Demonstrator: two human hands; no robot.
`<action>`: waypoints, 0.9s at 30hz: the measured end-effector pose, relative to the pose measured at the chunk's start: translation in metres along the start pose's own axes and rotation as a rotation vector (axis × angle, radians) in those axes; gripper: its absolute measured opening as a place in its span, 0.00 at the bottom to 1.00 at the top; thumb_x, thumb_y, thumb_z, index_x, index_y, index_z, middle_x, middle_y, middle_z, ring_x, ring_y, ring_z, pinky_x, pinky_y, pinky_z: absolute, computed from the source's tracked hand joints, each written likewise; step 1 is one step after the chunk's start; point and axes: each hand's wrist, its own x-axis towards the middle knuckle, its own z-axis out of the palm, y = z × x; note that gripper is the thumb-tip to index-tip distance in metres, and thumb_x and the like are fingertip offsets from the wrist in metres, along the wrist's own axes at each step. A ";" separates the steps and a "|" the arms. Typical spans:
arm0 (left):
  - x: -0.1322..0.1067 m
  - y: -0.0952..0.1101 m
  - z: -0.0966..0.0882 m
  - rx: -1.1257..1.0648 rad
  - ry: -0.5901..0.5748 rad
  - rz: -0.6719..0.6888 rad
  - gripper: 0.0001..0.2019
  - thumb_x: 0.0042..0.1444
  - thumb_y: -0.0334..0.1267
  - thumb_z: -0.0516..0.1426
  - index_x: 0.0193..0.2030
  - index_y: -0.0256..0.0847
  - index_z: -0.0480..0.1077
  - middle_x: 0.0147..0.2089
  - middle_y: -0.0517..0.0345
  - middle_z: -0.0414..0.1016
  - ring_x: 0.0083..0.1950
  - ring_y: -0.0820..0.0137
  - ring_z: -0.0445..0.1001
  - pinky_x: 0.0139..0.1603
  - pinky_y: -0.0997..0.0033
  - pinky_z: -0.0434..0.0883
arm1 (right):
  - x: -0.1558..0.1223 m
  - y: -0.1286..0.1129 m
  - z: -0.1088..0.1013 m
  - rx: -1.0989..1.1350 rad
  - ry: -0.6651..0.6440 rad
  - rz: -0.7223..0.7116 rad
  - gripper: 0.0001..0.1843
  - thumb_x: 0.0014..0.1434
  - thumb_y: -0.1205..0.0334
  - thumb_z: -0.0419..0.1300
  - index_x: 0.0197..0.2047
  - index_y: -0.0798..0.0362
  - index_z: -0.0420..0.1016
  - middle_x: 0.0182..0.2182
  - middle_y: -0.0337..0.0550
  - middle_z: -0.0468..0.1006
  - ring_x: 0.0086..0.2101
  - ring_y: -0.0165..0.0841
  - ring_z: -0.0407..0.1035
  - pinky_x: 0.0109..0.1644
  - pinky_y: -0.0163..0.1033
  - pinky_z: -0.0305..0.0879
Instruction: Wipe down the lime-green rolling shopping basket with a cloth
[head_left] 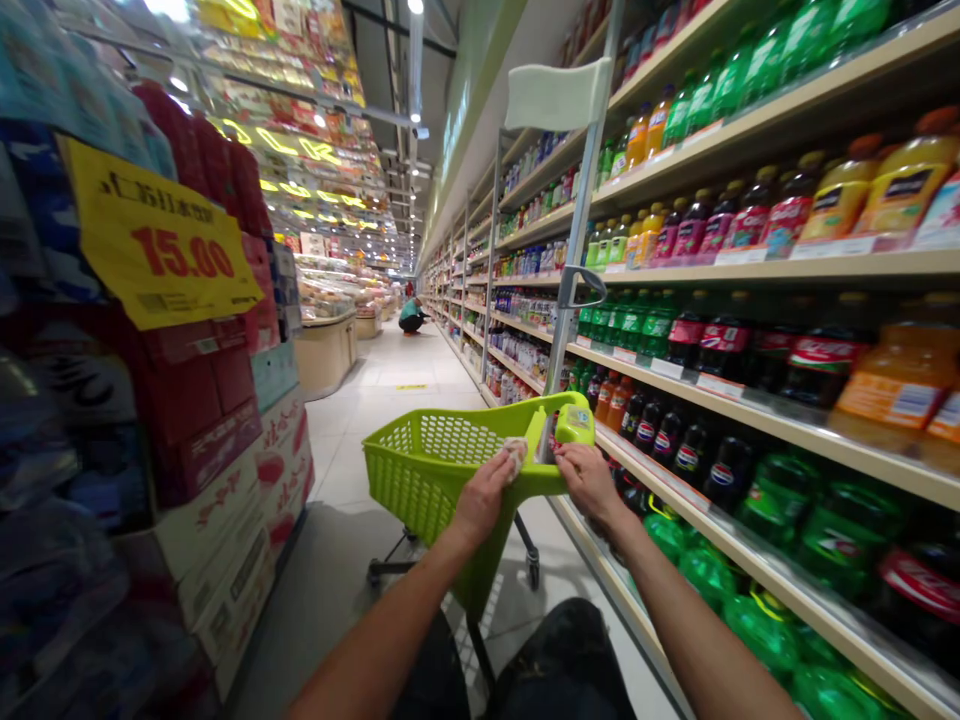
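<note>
A lime-green shopping cart (435, 490) stands before my knees in the aisle, with a perforated plastic basket and dark wheels. My left hand (484, 492) is closed around a crumpled pale cloth (516, 452), pressed at the near rim of the basket. On the cart's handle (551, 478), my right hand (589, 478) has its fingers curled over the bar, just below a bulky green block (575, 424) with a small label. Part of the handle is hidden behind my fingers.
Shelves of bottled drinks (750, 345) rise close on the right, with a grey bracket (581, 288) jutting out. Stacked cartons (217, 540) and a yellow price sign (161, 240) flank the left. Farther along the tiled aisle, a person (411, 315) crouches by the shelves.
</note>
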 end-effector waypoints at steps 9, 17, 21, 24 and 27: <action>0.013 0.003 0.014 -0.032 -0.006 0.042 0.20 0.53 0.24 0.46 0.51 0.39 0.64 0.56 0.52 0.65 0.57 0.69 0.62 0.57 0.63 0.63 | 0.003 -0.034 0.014 -0.362 0.014 0.121 0.13 0.55 0.62 0.48 0.23 0.53 0.68 0.27 0.44 0.74 0.34 0.36 0.64 0.44 0.45 0.49; -0.016 -0.063 -0.002 0.114 -0.014 -0.267 0.25 0.47 0.19 0.46 0.51 0.41 0.65 0.53 0.53 0.67 0.55 0.68 0.65 0.55 0.61 0.65 | 0.009 0.004 0.005 -0.283 0.014 0.069 0.12 0.54 0.64 0.49 0.24 0.53 0.69 0.30 0.42 0.75 0.38 0.35 0.65 0.48 0.44 0.47; -0.010 -0.044 0.021 0.061 -0.049 -0.064 0.25 0.50 0.21 0.45 0.55 0.41 0.61 0.57 0.53 0.63 0.59 0.69 0.60 0.58 0.64 0.62 | 0.016 -0.001 0.010 -0.425 -0.068 0.132 0.14 0.55 0.61 0.48 0.23 0.53 0.70 0.28 0.44 0.75 0.35 0.37 0.65 0.49 0.51 0.44; 0.002 -0.027 0.033 0.040 -0.079 0.024 0.23 0.51 0.23 0.45 0.55 0.40 0.60 0.57 0.50 0.62 0.59 0.68 0.59 0.58 0.63 0.62 | 0.015 -0.009 0.024 -0.449 -0.131 0.061 0.13 0.56 0.59 0.49 0.31 0.51 0.73 0.31 0.45 0.76 0.37 0.39 0.65 0.51 0.53 0.41; 0.010 -0.023 0.034 0.082 -0.108 -0.034 0.22 0.49 0.25 0.49 0.53 0.38 0.62 0.57 0.45 0.61 0.59 0.62 0.59 0.56 0.56 0.61 | 0.010 -0.008 0.034 -0.437 -0.114 0.043 0.12 0.55 0.60 0.50 0.36 0.52 0.73 0.35 0.46 0.75 0.39 0.38 0.65 0.52 0.51 0.42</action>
